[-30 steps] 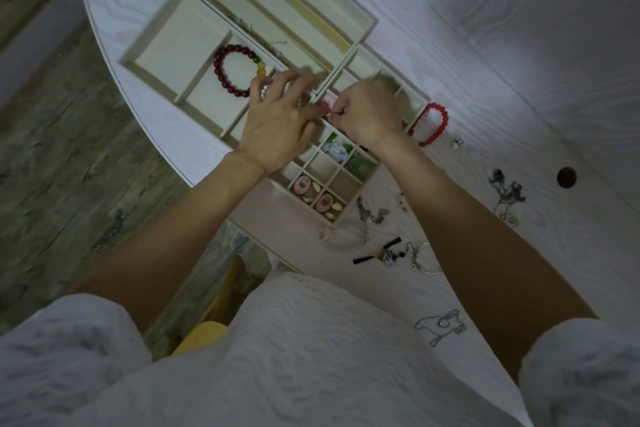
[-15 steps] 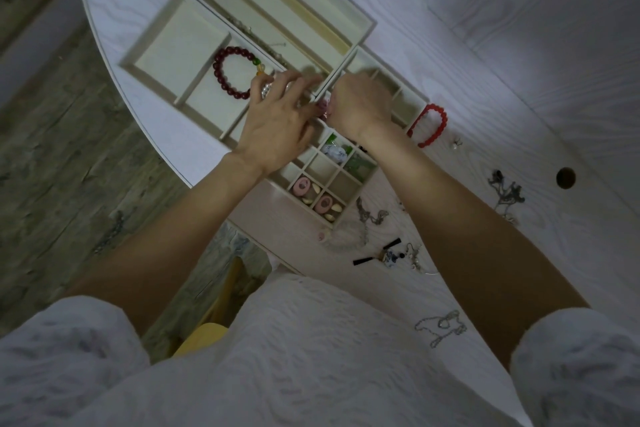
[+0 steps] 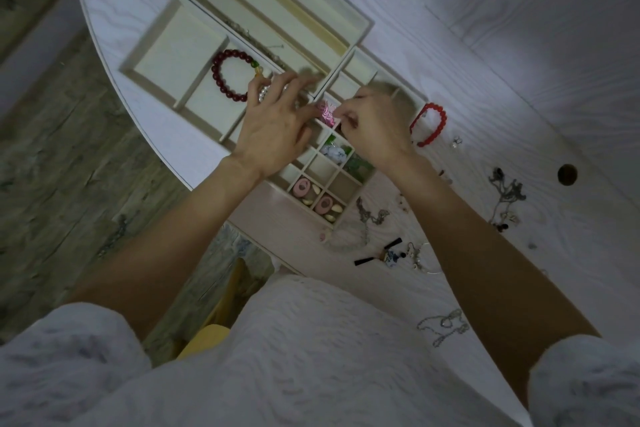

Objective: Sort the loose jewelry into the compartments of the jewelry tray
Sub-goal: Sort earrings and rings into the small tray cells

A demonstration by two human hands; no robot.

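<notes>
I have both hands over the jewelry tray (image 3: 157, 42), meeting above the grid of small compartments on its right half. The piece in play is the pink swirled piece (image 3: 327, 112), sitting at the divider line between the two hands. My right hand (image 3: 375, 128) is the nearer one: its fingertips (image 3: 341, 114) curl in toward the piece from the right, touching or all but touching it, so I read that grip as narrow, a pinch at the piece, though blur keeps me from being sure it is closed on it. My left hand (image 3: 277, 128) lies to the left of the piece with fingers spread and fairly straight, a wide grip holding nothing I can make out; a pearl strand (image 3: 265, 92) shows just under its fingers, and I cannot tell whether they touch it.

The piece is small and roundish, with no long axis to line up, so I judge the move turns on which cell lies directly below it. Cells nearer me hold green and white pieces (image 3: 334, 151) and pink ovals (image 3: 304, 188). The dark red bead bracelet (image 3: 232, 78) fills the wide compartment to the left.

Room is tight between my hands. To the right, on the counter (image 3: 519, 97), the bright red bracelet (image 3: 429, 123) lies just beside the tray wall, and loose chains (image 3: 505, 191) lie well apart, none near the edge.
</notes>
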